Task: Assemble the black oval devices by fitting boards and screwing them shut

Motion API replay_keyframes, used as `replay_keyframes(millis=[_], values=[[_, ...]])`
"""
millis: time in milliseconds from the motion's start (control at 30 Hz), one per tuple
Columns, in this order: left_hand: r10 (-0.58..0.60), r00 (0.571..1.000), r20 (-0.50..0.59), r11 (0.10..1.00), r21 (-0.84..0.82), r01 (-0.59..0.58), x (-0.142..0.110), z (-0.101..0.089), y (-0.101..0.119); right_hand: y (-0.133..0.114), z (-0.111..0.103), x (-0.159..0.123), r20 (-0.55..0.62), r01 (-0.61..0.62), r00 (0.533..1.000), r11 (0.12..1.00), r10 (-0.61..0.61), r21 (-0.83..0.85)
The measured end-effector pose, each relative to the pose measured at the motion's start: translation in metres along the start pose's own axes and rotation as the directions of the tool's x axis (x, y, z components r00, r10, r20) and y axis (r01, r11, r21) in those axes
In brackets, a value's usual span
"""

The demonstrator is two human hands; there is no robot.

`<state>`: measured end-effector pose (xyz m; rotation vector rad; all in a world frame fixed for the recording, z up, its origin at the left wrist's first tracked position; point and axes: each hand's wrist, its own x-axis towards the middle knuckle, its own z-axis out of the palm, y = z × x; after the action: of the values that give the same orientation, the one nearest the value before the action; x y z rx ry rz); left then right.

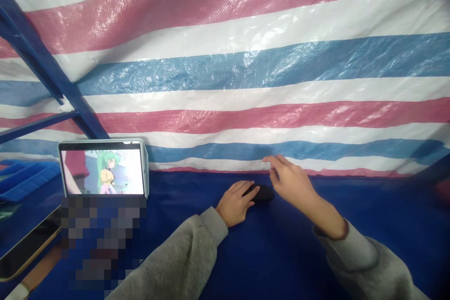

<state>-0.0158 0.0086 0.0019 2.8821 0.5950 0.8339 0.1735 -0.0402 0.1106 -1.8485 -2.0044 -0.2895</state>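
My left hand (236, 202) lies over a black oval computer mouse (262, 192), its fingers curving onto the mouse's left side on a dark blue surface (218, 248). My right hand (290, 182) is raised just to the right of the mouse and holds nothing. Its fingers are spread and point left, close to the striped tarpaulin (225, 84) at the back. Grey sleeves cover both forearms, and the right sleeve is pushed back from the wrist.
A tablet (102, 168) in a pale case stands at the left, showing an anime scene. A pixelated patch hides the area below it. A blue metal frame (45, 58) crosses the upper left, with a blue crate (24, 180) and a dark, gold-edged slab (26, 248) low on the left.
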Motion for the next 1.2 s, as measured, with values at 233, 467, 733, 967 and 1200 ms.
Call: replay_keyframes(millis=[233,467,733,967,1200], values=[[0.001,1.0,-0.007,1.0,0.003,-0.001,0.0001,0.0004,0.0003,-0.0012,-0.0001,-0.0002,0.0,-0.006,1.0,1.0,0.006,0.004],[0.001,1.0,-0.012,1.0,-0.014,-0.001,0.0003,-0.0005,0.0008,-0.0002,0.0017,-0.0001,0.015,-0.011,1.0,1.0,0.011,0.006],[-0.007,1.0,0.003,1.0,-0.012,0.007,0.0007,-0.0013,0.0007,0.0039,0.0013,0.0008,0.003,0.019,1.0,0.994,-0.02,0.11],[-0.008,1.0,-0.001,1.0,-0.009,0.008,0.001,-0.0018,0.001,0.0049,-0.0018,0.0014,-0.035,0.03,0.999,0.986,-0.025,0.163],[0.001,1.0,-0.002,1.0,0.0,-0.001,0.0009,-0.0016,0.0014,0.003,0.0017,0.002,0.033,0.026,0.999,0.99,-0.031,0.14]])
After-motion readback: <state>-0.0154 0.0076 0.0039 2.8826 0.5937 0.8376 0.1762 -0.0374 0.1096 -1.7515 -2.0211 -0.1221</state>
